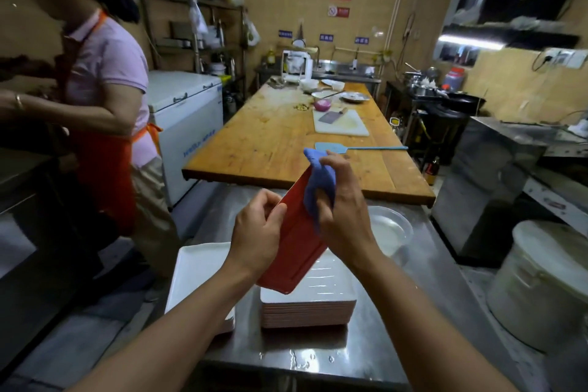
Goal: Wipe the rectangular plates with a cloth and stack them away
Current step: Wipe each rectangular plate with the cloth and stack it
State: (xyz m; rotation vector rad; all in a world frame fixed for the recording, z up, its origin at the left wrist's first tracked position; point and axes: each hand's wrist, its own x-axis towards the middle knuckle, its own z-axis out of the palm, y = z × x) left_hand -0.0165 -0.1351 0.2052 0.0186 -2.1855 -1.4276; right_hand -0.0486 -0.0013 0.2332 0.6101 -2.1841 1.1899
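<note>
Both hands work one red plate (294, 242) held tilted above the steel table (318, 350) — left hand (256, 232) pinching its left edge, right hand (342, 216) pressing a blue cloth (318, 183) against it. Stiff, probably slick and breakable — best gripped by its rims. Beneath, a stack of plates (313, 302); near left, a white tray (197, 267), contents hidden.

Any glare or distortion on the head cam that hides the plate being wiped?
Head view: red plate and blue cloth sharp, evenly lit; ceiling-light glare streaks the white plate stack and wet steel counter; wide-angle bending at edges; left side dim.
</note>
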